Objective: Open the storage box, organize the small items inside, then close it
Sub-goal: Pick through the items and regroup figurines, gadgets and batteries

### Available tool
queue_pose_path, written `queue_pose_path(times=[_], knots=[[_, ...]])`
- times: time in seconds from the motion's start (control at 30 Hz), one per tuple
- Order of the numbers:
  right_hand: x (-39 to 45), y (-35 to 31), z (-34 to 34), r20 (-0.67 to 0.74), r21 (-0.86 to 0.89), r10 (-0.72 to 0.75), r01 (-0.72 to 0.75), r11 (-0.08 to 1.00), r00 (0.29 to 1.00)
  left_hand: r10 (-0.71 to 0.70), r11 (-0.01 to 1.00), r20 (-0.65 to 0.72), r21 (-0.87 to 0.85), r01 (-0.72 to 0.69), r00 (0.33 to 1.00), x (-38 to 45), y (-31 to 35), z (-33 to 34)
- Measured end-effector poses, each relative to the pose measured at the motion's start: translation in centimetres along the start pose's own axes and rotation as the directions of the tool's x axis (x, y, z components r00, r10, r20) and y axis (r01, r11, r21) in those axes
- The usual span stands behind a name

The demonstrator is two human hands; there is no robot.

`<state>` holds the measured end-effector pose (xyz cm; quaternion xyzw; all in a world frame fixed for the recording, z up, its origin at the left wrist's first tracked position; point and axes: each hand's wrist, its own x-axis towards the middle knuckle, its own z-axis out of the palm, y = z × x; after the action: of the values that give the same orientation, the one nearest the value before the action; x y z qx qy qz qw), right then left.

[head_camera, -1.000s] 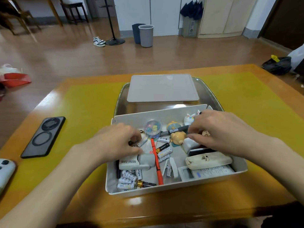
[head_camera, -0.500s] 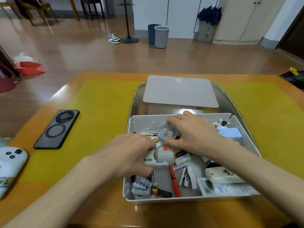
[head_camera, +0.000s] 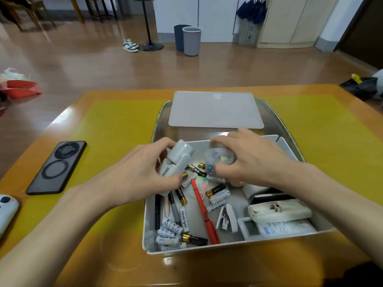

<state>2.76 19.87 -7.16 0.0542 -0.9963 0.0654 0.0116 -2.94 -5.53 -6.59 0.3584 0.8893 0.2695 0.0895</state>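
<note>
The white storage box (head_camera: 238, 246) stands open on the table, its flat grey lid (head_camera: 215, 109) lying behind it. My left hand (head_camera: 141, 172) grips a white mini fan (head_camera: 178, 158), lifted and tilted over the box's left side. My right hand (head_camera: 248, 160) holds a small clear round container (head_camera: 217, 160) of coloured bits above the box's middle. Inside lie several batteries (head_camera: 172, 230), a red pen (head_camera: 205, 214), a small stapler (head_camera: 227, 218), a cream remote (head_camera: 279, 210) and a white device with a screen (head_camera: 277, 227).
A metal tray (head_camera: 161, 121) sits under the lid behind the box. A black phone (head_camera: 57, 167) lies face down on the yellow mat (head_camera: 116, 129) at the left, and a white controller (head_camera: 6, 212) rests at the left edge. Floor, bins and shoes are beyond.
My left hand has raised the mini fan out of the pile and tilted it up. My right hand has closed round the clear container and lifted it slightly.
</note>
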Motion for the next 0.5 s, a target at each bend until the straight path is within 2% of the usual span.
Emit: queue_pose_path(times=[0.23, 0.5], knots=[[-3.2, 3.7, -4.4, -0.078, 0.152, 0.173, -0.160, 0.975, 0.982, 0.044, 0.996, 0.128, 0.076, -0.054, 0.991, 0.0, 2.5, 3.6], [-6.5, 7.2, -4.8, -0.007, 0.036, 0.204, -0.203, 0.978, 0.979, 0.070, 0.979, 0.096, 0.187, -0.087, 0.993, 1.6, 3.5, 5.0]])
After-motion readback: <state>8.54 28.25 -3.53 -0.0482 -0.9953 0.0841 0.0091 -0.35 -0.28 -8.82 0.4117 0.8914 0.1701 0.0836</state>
